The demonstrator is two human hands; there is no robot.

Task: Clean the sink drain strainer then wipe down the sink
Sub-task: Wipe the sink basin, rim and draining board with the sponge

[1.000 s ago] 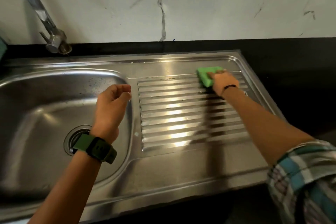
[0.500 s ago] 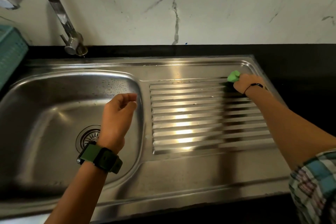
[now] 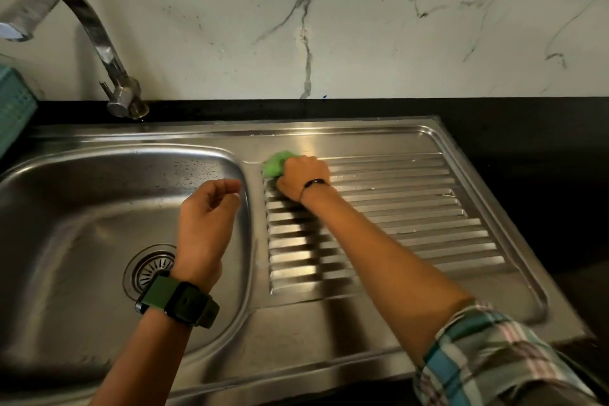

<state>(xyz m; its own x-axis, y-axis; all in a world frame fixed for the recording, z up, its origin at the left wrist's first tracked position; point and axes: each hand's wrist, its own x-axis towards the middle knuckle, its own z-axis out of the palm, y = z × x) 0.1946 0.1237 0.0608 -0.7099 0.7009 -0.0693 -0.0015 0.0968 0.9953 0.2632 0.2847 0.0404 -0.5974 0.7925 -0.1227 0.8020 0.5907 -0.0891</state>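
1. My right hand (image 3: 301, 179) is closed on a green sponge (image 3: 276, 164) and presses it onto the drainboard (image 3: 412, 208) at its far corner nearest the basin (image 3: 82, 224).
2. The sponge shows only at the fingertip side of the hand; the rest of it is hidden under my palm and fingers. It is slightly blurred.
3. A thin dark band (image 3: 315, 181) circles my right wrist. A plaid sleeve (image 3: 487, 359) covers the upper forearm, on the near side of the drainboard.
4. My left hand (image 3: 206, 224) hangs above the basin, near the rim that borders the drainboard. Its fingers are loosely curled with the thumb near the fingertips. It holds nothing that I can see.
5. A dark watch on a green strap (image 3: 179, 301) sits on my left wrist, above the basin floor.
6. The strainer (image 3: 150, 265) sits in the drain at the bottom of the basin. My left wrist and the watch cover part of it. Its radial slots are visible on the exposed part.
7. The far wall of the basin carries small dark specks or droplets; I cannot tell which.
8. The tap (image 3: 99, 43) stands on the black counter (image 3: 527, 128) behind the basin, with its spout arching over the basin's far end from the drainboard.
9. A teal basket (image 3: 14, 109) is at the frame edge beyond the basin, beside the tap.
10. A veined marble wall (image 3: 362, 26) rises behind the counter.
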